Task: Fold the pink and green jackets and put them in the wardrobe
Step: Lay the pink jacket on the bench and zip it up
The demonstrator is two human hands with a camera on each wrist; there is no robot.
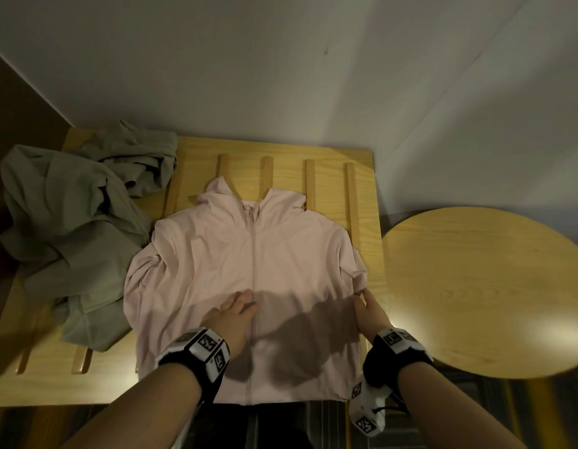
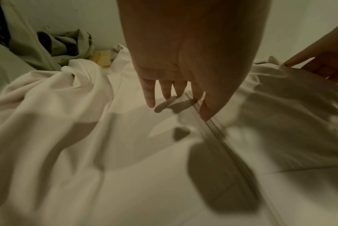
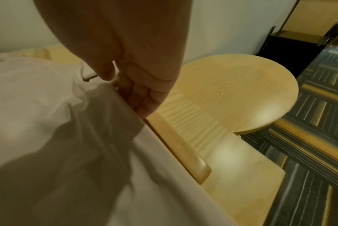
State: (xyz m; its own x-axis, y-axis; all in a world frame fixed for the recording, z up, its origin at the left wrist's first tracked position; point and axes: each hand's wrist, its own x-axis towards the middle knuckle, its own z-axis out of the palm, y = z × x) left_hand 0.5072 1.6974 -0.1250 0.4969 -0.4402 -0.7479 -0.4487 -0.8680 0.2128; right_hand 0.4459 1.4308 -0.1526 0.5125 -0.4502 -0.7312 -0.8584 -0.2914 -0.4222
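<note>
The pink jacket (image 1: pixel 248 254) lies front up on the slatted wooden table (image 1: pixel 362 163), zipper closed, hood toward the wall. My left hand (image 1: pixel 245 301) lies flat on its middle, fingers straight, the thumb touching the zipper (image 2: pixel 212 126). My right hand (image 1: pixel 363 296) is at the jacket's right edge. In the right wrist view its thumb is over the fabric and its fingers (image 3: pixel 143 100) curl beneath, pinching that edge. The green jacket (image 1: pixel 70 228) sits crumpled on the table's left side, overlapping the pink jacket's left sleeve.
A round wooden table (image 1: pixel 475 286) stands close on the right. A white wall runs behind both tables. Raised slats (image 3: pixel 179 146) cross the tabletop. Striped carpet (image 3: pixel 309 137) covers the floor at right. A dark wooden panel (image 1: pixel 9 124) borders the left.
</note>
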